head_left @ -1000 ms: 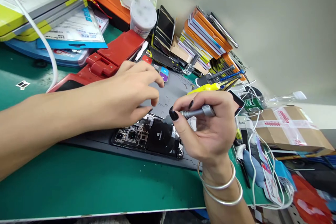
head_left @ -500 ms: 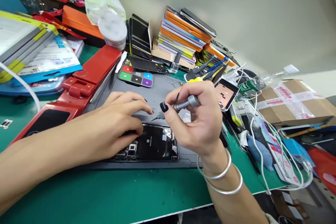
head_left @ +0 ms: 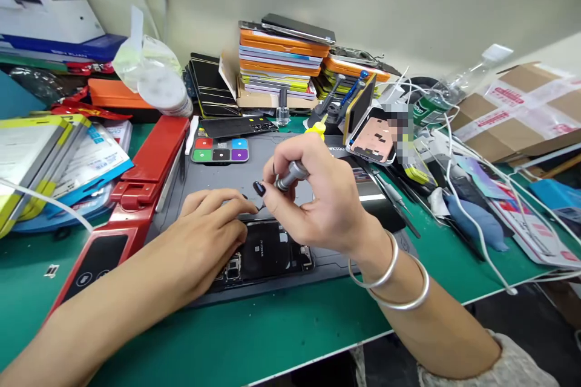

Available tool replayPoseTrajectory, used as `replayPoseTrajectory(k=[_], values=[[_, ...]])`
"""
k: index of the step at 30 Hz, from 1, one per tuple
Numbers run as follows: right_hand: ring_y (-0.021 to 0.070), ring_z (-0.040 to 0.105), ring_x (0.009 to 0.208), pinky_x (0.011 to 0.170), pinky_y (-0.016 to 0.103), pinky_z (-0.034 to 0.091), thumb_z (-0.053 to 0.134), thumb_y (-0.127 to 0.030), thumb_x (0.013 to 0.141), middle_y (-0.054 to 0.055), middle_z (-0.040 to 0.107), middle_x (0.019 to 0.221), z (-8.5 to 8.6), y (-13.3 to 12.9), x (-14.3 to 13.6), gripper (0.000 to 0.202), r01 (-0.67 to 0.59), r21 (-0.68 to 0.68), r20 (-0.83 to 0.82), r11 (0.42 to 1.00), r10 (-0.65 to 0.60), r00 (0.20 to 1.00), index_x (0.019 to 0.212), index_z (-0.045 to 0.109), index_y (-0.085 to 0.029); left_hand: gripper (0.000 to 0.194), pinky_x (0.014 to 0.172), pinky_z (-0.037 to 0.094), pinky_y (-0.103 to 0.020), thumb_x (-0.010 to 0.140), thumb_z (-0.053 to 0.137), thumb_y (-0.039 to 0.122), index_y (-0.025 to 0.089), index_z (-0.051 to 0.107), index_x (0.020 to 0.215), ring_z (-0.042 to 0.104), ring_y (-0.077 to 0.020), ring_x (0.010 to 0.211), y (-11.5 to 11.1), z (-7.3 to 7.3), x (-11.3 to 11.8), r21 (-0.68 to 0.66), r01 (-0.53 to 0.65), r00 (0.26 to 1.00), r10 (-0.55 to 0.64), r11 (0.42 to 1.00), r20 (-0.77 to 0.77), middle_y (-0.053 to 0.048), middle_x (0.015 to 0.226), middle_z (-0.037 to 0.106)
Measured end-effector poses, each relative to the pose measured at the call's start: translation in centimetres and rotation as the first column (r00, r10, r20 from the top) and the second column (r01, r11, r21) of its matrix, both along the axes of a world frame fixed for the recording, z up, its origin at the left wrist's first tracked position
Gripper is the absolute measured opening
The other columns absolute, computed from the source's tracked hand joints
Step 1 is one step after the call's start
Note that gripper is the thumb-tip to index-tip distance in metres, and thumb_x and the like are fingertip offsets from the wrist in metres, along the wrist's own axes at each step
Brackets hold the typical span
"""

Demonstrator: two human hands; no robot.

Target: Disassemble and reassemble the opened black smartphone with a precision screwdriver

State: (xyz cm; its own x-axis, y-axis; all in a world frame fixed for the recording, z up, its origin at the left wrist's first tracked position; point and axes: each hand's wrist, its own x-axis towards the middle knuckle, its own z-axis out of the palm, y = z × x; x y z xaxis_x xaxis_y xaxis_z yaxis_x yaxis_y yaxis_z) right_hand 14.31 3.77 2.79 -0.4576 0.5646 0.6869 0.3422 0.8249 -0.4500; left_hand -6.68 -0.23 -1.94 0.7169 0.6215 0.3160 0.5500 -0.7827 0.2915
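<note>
Left hand (head_left: pixel 211 227) over left end of opened smartphone (head_left: pixel 265 251), fingers curled; cannot tell if gripping anything. Right hand (head_left: pixel 320 196) closed round grey precision screwdriver (head_left: pixel 293 174), thumb and fingers pinching it, beside left fingertips. Smartphone on grey mat (head_left: pixel 215 180), battery exposed. Multicoloured tray (head_left: pixel 221 152) beyond.

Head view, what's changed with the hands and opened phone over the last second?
The left hand has come down onto or just over the camera end of the opened phone, hiding the cameras. The view itself has levelled. No grasp or release shows: the right hand still holds the screwdriver, and the phone still lies on the gray mat.
</note>
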Motion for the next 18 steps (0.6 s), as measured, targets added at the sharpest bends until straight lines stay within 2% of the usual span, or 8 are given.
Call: replayPoseTrajectory(k=[4,9,11,13,15,18], values=[[0.0071,0.051,0.061,0.055,0.023,0.048,0.053,-0.006,0.087,-0.003,0.056,0.084,0.0,0.1,0.2,0.02,-0.003,0.005,-0.01,1.0,0.003,1.0,0.094,0.044,-0.023,0.021,0.096,0.046,-0.044,0.1,0.042,0.015,0.022,0.061,0.097,0.052,-0.0256,0.124,-0.1,0.4,-0.3,-0.023,-0.056,0.998,0.056,0.998,0.018,-0.01,0.121,0.066],[0.0064,0.048,0.058,0.053,0.022,0.044,0.053,-0.004,0.086,-0.004,0.053,0.08,0.5,0.4,0.7,0.021,-0.016,-0.012,0.004,1.0,0.016,1.0,0.092,0.044,-0.023,0.015,0.094,0.046,-0.049,0.099,0.045,0.021,0.023,0.059,0.095,0.056,-0.0294,0.119,1.2,0.4,-1.2,0.17,-0.197,0.98,0.201,0.965,-0.005,-0.01,0.123,0.068],[0.0061,0.044,0.054,0.051,0.022,0.04,0.053,-0.004,0.085,-0.006,0.05,0.075,1.1,0.5,1.1,0.02,0.0,-0.054,0.03,0.999,0.001,1.0,0.09,0.046,-0.022,0.016,0.094,0.047,-0.051,0.099,0.045,0.022,0.024,0.06,0.092,0.057,-0.0303,0.118,1.7,-0.1,-1.4,0.188,-0.233,0.969,0.244,0.954,-0.037,-0.009,0.121,0.069],[0.0059,0.04,0.05,0.05,0.022,0.036,0.053,-0.005,0.084,-0.008,0.046,0.066,1.9,0.4,1.5,0.017,0.043,-0.168,0.081,0.985,-0.029,0.996,0.088,0.05,-0.021,0.021,0.094,0.047,-0.052,0.1,0.043,0.023,0.024,0.061,0.089,0.057,-0.0311,0.119,1.9,-0.5,-1.4,0.194,-0.258,0.96,0.273,0.947,-0.056,-0.009,0.119,0.07],[0.0061,0.037,0.047,0.048,0.023,0.033,0.055,-0.007,0.084,-0.01,0.043,0.057,2.4,0.1,2.0,0.013,0.117,-0.344,0.201,0.932,-0.048,0.978,0.083,0.055,-0.02,0.025,0.094,0.047,-0.054,0.101,0.042,0.023,0.023,0.063,0.087,0.057,-0.0323,0.12,2.0,-0.7,-1.5,0.201,-0.261,0.958,0.28,0.944,-0.068,-0.01,0.119,0.07],[0.007,0.037,0.045,0.048,0.024,0.03,0.062,-0.012,0.082,-0.01,0.041,0.05,2.4,-0.7,2.8,0.008,0.265,-0.538,0.439,0.8,-0.001,0.898,0.079,0.063,-0.019,0.028,0.092,0.046,-0.053,0.1,0.043,0.021,0.021,0.066,0.084,0.057,-0.0333,0.119,2.0,-0.7,-1.7,0.214,-0.237,0.962,0.26,0.948,-0.087,-0.011,0.12,0.071]])
